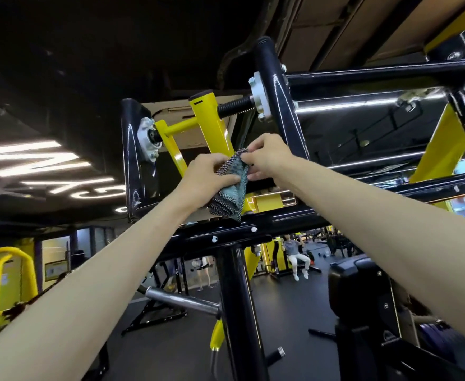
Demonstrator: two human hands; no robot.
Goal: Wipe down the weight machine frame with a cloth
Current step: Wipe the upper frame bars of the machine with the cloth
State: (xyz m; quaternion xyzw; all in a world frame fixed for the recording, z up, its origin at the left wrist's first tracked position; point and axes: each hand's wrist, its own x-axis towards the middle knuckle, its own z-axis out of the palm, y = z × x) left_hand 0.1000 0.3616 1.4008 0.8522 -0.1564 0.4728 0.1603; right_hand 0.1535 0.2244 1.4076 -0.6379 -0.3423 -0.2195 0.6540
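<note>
1. Position: I am looking upward into the weight machine frame [225, 234], with both arms raised toward its upper section.
2. Left hand [205, 174]: the fingers [225, 178] are curled round the middle of the cloth [232, 192], with the thumb laid across its front.
3. Right hand [268, 155]: the fingers [254, 176] are bent inward and pinch the cloth at its upper edge, just beside the left hand.
4. Cloth: grey-green woven fabric, bunched into a loose roll and held between the two hands. It sits in front of the yellow lever arm [212, 125] and above the black crossbar of the frame. Its lower end hangs down to that crossbar (whether it touches the bar, I cannot tell).
5. Frame, upper: black tubes run to the right, and a silver bearing flange [149, 140] is bolted to the black plate on the left. A dark threaded rod [234, 105] joins the yellow arm to a second flange.
6. Frame, lower: a black upright post [239, 298] descends from the crossbar, and a chrome weight peg [181, 299] projects from it to the left.
7. Surroundings: a black pad [357, 281] stands at lower right. A seated person [294, 254] is visible well beyond the frame, on the gym floor [289, 306].
</note>
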